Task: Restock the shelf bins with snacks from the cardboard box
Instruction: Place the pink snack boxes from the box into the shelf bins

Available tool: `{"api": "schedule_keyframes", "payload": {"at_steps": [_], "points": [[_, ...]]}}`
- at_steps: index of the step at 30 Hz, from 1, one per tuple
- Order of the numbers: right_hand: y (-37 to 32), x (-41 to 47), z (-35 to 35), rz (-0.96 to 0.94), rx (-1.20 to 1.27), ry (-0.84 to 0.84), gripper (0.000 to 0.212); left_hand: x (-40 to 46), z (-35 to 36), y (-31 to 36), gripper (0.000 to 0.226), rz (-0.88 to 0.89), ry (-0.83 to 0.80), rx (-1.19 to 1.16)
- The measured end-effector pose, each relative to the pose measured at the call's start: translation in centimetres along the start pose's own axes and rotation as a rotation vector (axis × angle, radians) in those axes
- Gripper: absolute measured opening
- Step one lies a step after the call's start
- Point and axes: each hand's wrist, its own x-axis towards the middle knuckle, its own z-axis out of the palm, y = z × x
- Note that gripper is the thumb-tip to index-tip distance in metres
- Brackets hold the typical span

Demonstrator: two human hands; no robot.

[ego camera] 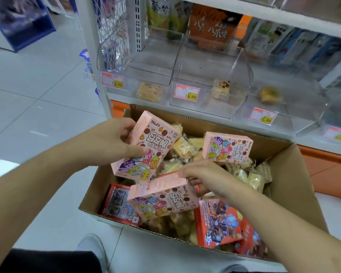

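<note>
Fingers, left: our left hand (114, 142) grips one pink snack box (146, 144) by its left long edge, thumb on the printed face, fingers (126, 133) curled round the far top corner; the box is lifted above the cardboard box (295, 186) and tilted.
Fingers, right: our right hand (207, 178) curls its fingertips (185, 173) over the upper edge of a second pink box (163, 200), which lies tilted on the goods just below that hand. We judge the grip only begun, not yet a lift.
Step in hand: gathering pink boxes before we raise them to the shelf.
How to do it well: we should get the thumb under the second box before lifting, since a fingertip hold on one edge may let it swing or slip.
Third pink box: (227, 147) stands up beyond the right fingers, at the far side of the carton.
Around the fingers: clear-wrapped pale cakes (183, 148) lie between the two hands and beyond; red boxes (218, 223) lie nearer us than the right fingers.
Shelf bins: clear bins (203, 79) sit above and beyond both hands, each nearly empty with a single sample inside and a price tag (187, 93) in front.
Risk: none of the bins plainly shows a pink box, so we must check the destination first.
</note>
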Motion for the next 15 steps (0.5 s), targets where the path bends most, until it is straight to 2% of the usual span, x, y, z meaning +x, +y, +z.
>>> {"api": "schedule_keyframes", "payload": {"at_steps": [6,9,12,15], "points": [[-2.0,-1.7,-4.0,0.002,0.062,0.151,0.025,0.2,1.4,1.1,0.035,0.003,0.009,-0.03],[-2.2,-2.2,-5.0,0.009,0.076,0.259,0.035,0.2,2.3,1.6,0.031,0.037,0.086,-0.048],[-2.1,-2.2,-5.6,-0.067,0.084,0.404,0.046,0.3,3.2,1.9,0.032,0.09,0.208,0.033],[-2.5,-2.5,-5.9,-0.165,0.041,0.539,0.062,0.1,4.3,2.5,0.036,0.115,0.222,0.037]]}}
